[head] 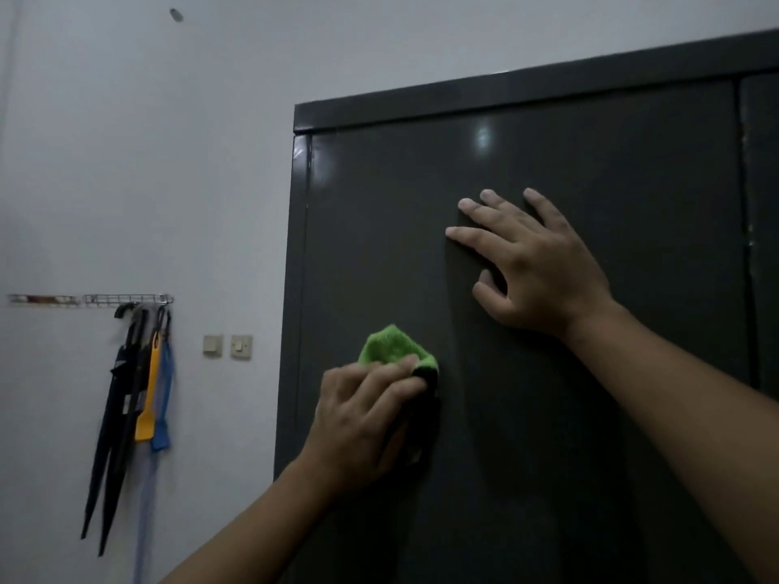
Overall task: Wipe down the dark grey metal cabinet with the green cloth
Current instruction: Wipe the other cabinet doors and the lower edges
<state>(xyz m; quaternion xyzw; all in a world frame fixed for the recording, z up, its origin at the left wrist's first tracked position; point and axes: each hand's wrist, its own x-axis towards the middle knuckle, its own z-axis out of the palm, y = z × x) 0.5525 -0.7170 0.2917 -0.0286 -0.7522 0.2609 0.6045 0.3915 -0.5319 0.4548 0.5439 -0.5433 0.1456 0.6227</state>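
— How much of the cloth (394,347) shows?
— Just the top; the left hand (362,423) covers the rest.
— And the cabinet (590,415)?
— Runs off the right and bottom edges. Those dark things (122,415) on the rack (126,299), umbrellas perhaps, are too dim to tell.

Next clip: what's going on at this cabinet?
A person stands at the dark grey metal cabinet, partway through a wipe-down. The left hand holds a bunched green cloth pressed against the left door, toward its left edge. The right hand rests flat on the same door higher up, fingers spread, holding nothing. On the wall to the left, folded umbrellas hang from a rack.
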